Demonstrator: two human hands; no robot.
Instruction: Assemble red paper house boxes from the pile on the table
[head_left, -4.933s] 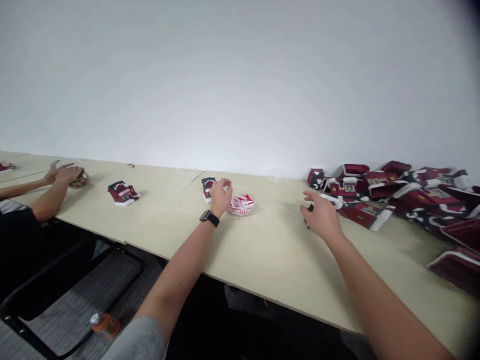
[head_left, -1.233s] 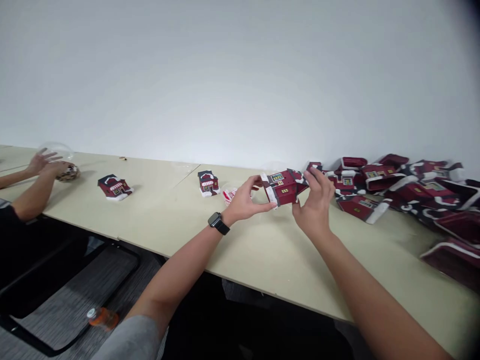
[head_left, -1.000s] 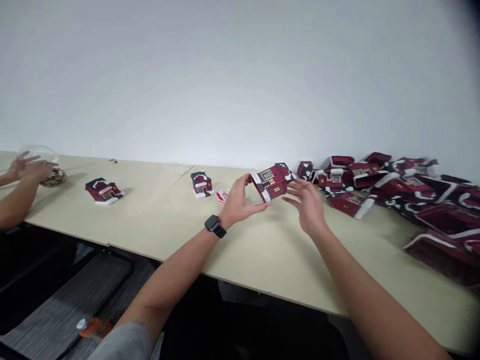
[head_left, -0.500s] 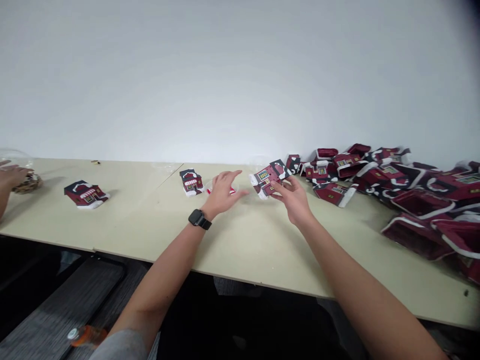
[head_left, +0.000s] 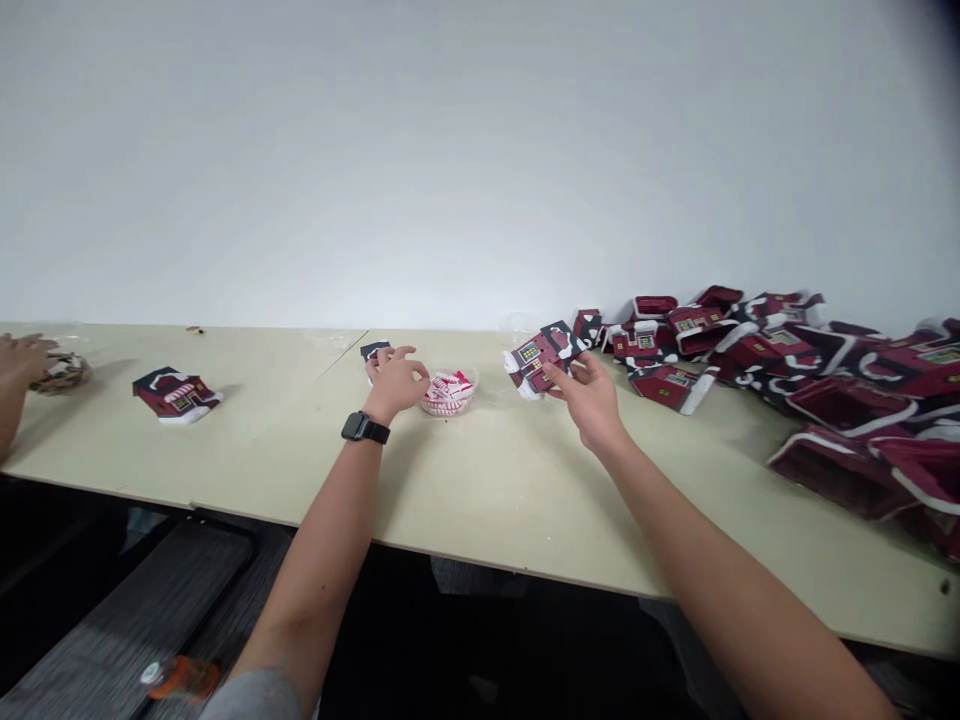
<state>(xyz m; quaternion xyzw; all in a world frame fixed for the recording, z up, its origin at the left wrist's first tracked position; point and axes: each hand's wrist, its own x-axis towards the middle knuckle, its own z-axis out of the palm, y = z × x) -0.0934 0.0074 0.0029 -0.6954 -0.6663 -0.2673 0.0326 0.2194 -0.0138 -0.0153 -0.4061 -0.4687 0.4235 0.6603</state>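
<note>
Over the pale bench (head_left: 487, 490), the right hand (head_left: 592, 400) pinches a tilted dark-red, white-trimmed model house (head_left: 538, 356). The left hand (head_left: 397, 386) curls beside a round clear plastic bowl (head_left: 472, 392) of red-and-white pieces (head_left: 448, 383), perhaps holding one; I can't tell. Seems a readying step; next calls for steadying the house.

Both forearms (head_left: 322, 560) reach over the table's (head_left: 480, 490) near edge. The left hand (head_left: 396, 382) curls loosely, knuckles up; the right hand (head_left: 592, 402) grips.
</note>
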